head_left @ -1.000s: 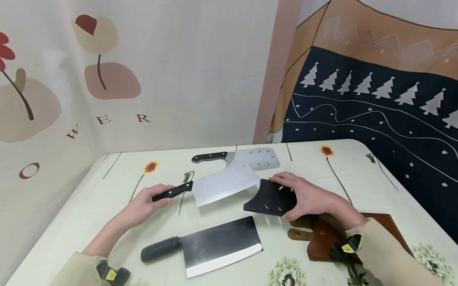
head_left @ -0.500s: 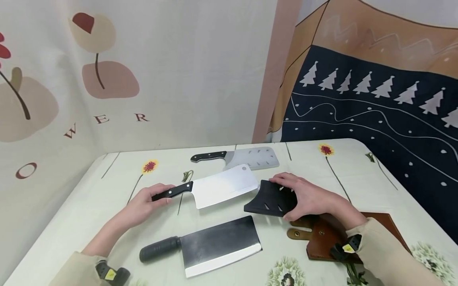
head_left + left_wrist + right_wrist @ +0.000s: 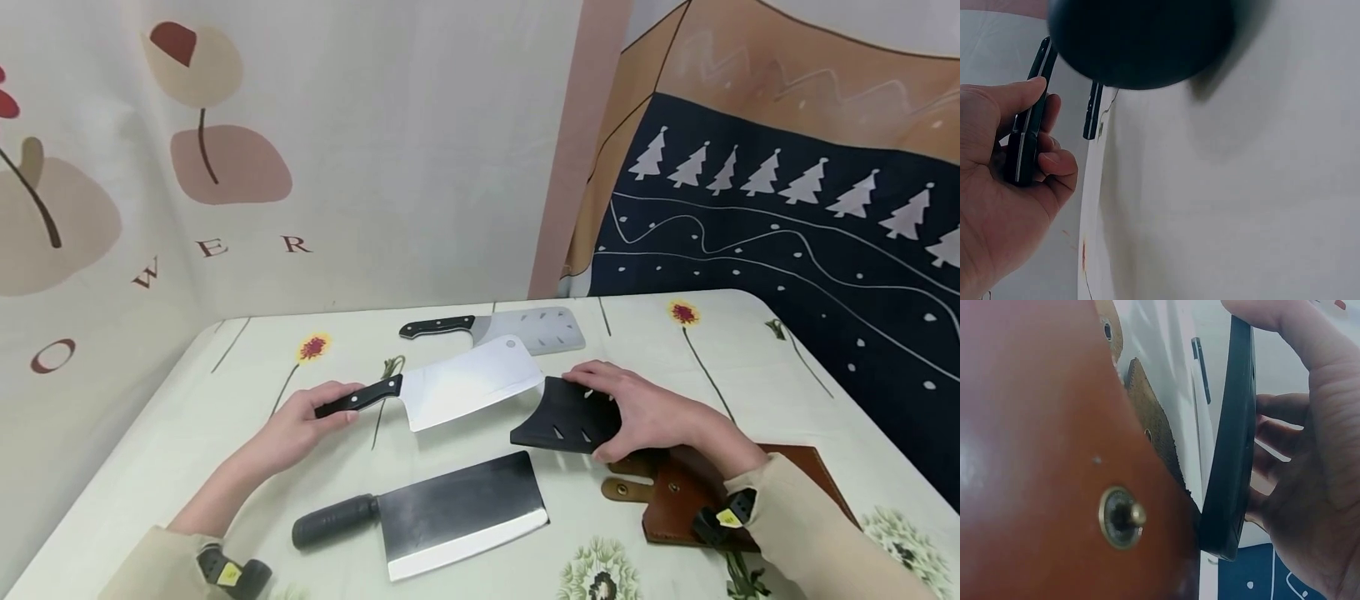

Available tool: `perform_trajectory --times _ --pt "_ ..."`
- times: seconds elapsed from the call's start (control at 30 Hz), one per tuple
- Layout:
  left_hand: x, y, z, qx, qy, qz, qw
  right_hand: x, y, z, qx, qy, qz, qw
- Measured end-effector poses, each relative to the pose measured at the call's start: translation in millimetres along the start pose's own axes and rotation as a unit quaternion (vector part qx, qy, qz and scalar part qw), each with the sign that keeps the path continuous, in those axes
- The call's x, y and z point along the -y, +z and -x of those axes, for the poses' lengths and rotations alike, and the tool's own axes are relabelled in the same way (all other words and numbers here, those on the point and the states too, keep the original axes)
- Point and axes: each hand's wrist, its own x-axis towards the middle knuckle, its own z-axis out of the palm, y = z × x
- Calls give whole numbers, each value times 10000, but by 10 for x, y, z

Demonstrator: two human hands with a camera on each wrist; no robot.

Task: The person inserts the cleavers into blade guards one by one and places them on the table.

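— What's she doing with the two hands?

— The left hand (image 3: 300, 421) is curling its fingers round the black handle of the shiny cleaver (image 3: 465, 385), holding it just above the table (image 3: 187, 433), blade pointing right. The right hand (image 3: 645, 412) is gripping the black sheath (image 3: 566, 414), thumb on one face and fingers on the other, its open end facing left toward the blade tip.

— So blade and sheath are nearly meeting?

— The blade's far right corner is sitting just beside the sheath's mouth; I can't tell whether they're touching.

— How would you do this bit well?

— I'd say keep the blade flat and in line with the opening, and keep the right fingers on the sheath's faces, away from the mouth and the edge side.

— What else is lying around?

— A dark cleaver (image 3: 450, 512) with a grey handle is lying nearer, a sheathed knife (image 3: 517, 327) farther back, and a brown leather holster (image 3: 697, 492) is resting under the right wrist.
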Motion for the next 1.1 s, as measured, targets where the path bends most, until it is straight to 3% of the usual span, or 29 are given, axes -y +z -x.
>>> perform_trajectory --times 0.5,1.1 --pt "-42 -28 13 -19 -87 31 10000 48 -34 -8 49 44 57 10000" --pt "-20 -2 57 -3 85 155 9998 66 -26 -7 13 56 -17 10000"
